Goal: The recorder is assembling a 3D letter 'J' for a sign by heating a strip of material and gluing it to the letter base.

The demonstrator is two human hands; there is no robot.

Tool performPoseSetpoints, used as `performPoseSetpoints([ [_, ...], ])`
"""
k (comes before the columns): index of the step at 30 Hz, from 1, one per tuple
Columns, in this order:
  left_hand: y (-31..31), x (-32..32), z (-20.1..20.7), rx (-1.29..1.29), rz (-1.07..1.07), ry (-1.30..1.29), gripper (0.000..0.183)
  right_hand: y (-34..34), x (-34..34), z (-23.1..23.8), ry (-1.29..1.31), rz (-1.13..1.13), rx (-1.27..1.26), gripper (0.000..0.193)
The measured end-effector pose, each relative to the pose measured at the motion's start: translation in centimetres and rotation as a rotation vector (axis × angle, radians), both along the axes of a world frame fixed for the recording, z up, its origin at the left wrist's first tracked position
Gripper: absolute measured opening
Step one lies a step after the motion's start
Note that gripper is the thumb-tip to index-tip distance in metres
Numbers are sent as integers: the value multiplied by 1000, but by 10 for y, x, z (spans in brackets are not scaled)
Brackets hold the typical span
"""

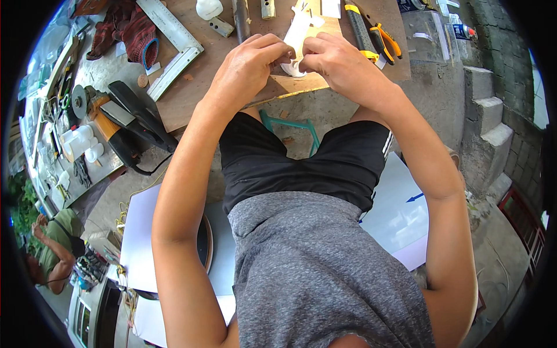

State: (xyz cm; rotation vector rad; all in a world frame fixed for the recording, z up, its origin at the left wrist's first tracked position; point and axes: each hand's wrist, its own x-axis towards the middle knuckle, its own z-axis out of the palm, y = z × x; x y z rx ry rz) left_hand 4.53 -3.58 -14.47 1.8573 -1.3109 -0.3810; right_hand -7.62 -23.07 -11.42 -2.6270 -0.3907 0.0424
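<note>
At the near edge of a brown wooden board (214, 95), both of my hands work close together over a thin white curled piece (294, 69). My left hand (248, 62) is closed, its thumb and fingers pinched at the piece's left side. Opposite it, my right hand (339, 62) pinches at the right side, fingers bent inward. The fingertips partly hide the piece, and its exact kind cannot be made out. A pale, brightly lit strip (298, 30) lies just beyond it on the board.
Right of the hands lie a black-and-yellow cutter (361, 32) and orange-handled pliers (387, 43). A metal square (180, 43), a red-black glove (129, 32) and a dark rod (241, 20) are leftward. An angle grinder (107, 119) rests farther left. Another person (58, 243) is at lower left.
</note>
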Motion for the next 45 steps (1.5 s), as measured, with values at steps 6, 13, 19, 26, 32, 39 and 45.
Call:
performPoseSetpoints([
  [6,-3,0,2,-10,-18,6,35,-3,-2,1,-13,-5,-2,13],
  [13,0,3,3,-24,-15,23,30,-1,3,0,-25,-7,17,16],
  [19,-1,-3,6,1,-6,-10,31,-2,-2,13,-14,-65,85,20],
  [26,3,-12,9,0,32,23,33,0,-4,36,58,-98,100,17],
  [32,6,-13,12,49,81,76,40,-3,14,50,-63,-261,169,16],
  [39,4,-10,14,48,91,53,36,-2,30,13,-59,-60,54,22],
  [45,4,-12,12,23,94,57,34,-6,33,1,-82,-1,34,24],
])
